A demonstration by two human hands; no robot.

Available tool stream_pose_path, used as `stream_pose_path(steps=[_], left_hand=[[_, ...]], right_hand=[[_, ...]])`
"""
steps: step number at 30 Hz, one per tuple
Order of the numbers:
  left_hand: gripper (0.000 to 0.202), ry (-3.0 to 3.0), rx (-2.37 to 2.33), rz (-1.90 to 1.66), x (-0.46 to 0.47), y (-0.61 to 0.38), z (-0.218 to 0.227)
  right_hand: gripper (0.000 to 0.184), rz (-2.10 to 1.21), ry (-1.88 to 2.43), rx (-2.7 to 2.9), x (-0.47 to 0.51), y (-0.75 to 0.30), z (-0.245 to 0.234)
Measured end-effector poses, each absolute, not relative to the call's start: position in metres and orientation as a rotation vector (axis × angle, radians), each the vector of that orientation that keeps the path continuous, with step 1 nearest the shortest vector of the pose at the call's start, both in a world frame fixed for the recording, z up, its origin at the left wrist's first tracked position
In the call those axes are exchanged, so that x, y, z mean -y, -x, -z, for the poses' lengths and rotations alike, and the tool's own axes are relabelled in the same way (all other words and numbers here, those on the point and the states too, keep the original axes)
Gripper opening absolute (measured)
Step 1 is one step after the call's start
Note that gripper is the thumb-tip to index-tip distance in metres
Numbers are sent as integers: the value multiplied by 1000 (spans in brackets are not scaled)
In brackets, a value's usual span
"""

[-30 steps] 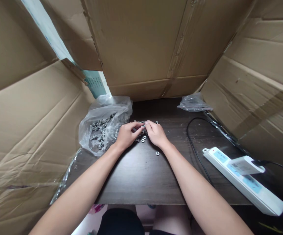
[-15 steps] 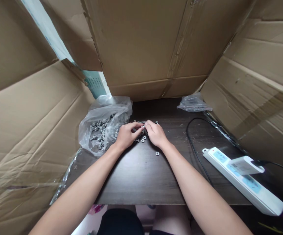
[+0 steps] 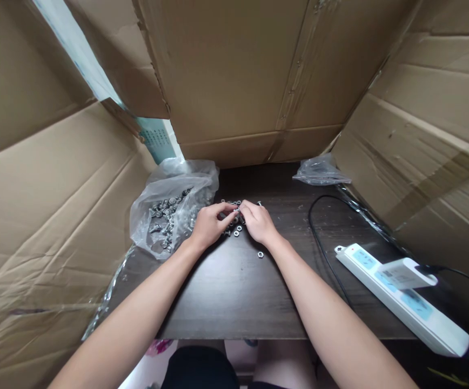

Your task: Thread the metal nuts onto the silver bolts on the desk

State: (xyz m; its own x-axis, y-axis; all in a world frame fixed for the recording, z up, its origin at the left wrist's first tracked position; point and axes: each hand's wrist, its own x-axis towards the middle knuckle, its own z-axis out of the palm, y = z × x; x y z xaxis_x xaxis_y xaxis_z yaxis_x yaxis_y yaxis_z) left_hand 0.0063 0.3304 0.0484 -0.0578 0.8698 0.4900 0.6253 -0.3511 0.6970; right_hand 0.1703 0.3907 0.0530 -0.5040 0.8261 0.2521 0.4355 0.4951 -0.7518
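Head view: tall brown cardboard (image 3: pixel 234 70) fills the back and both sides of the frame, around the dark wooden table (image 3: pixel 234 302) at which I sit. A white power strip (image 3: pixel 396 300) runs slantwise across the lower right with a white plug (image 3: pixel 407 273) in it. Left of centre, an open clear plastic bag (image 3: pixel 139 219) holds a heap of silver bolts (image 3: pixel 165 209), and a smaller crumpled clear bag (image 3: pixel 322 170) lies right of centre, against the cardboard. Mid-frame my two hands nearly meet: my left hand (image 3: pixel 212 224), just beside the big bag, has thumb and forefinger pinched narrow, while my right hand (image 3: pixel 259 222) is curled in from the other side, its back hiding whether its fingertips grip anything. Loose nuts and bolts lie under and around my fingers, with one nut (image 3: pixel 260 255) apart, below my right hand. Smallest of all, a small silver metal piece (image 3: pixel 236 210) sits between my left fingertips, right beside my right fingers, too tiny to make out exactly.
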Motion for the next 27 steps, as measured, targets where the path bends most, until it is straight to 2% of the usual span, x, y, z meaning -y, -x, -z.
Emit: stream_pose_path(steps=[7,15,27], left_hand=[[15,-1943,-1594,-1358,-330,-7,-50],[15,-1939,-1592,-1363,-330,-6,-48],[17,-1938,-1610,-1348,-330,-6,-50]], right_hand=[[34,-805,1062,2142,-391,-170,-52],[27,-800,1026,2145,-392,-171,-50],[35,-794,1046,2125,-389,-171,-53]])
